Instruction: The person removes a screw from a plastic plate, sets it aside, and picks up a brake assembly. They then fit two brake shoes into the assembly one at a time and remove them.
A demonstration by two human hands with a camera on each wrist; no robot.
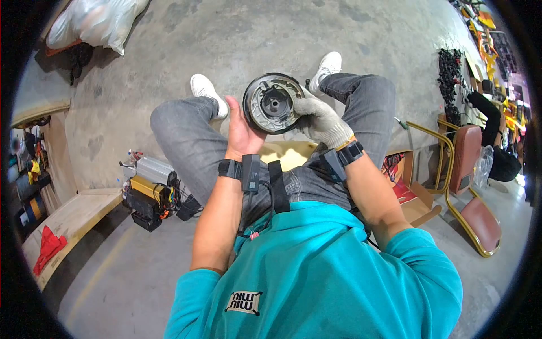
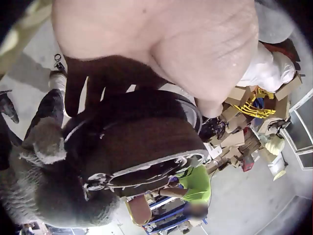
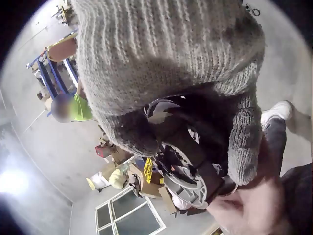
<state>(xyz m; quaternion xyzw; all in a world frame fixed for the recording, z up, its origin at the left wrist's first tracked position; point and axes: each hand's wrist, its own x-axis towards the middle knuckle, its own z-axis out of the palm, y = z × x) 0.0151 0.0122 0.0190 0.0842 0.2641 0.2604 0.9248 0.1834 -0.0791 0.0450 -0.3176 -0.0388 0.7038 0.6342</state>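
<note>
A round drum brake hub [image 1: 275, 103], with a black outer rim and a silver cast inner face around a dark centre, is held up between my knees. My bare left hand [image 1: 244, 130] supports it from the left and below. In the left wrist view, the left fingers extend straight along the far side of the hub [image 2: 142, 142], deep in shadow. My right hand [image 1: 322, 117], in a grey knit glove, grips the hub's right edge. In the right wrist view, the gloved thumb and fingers curl round the hub [image 3: 191, 193], hiding much of it.
A yellow surface [image 1: 288, 153] shows between the thighs. Battery-like units [image 1: 149, 189] with wires sit on the floor at left, beside a wooden bench [image 1: 79, 217]. An open cardboard box [image 1: 418, 203] and a gold-framed chair [image 1: 468, 158] are at right. White sacks [image 1: 99, 25] lie at the far left.
</note>
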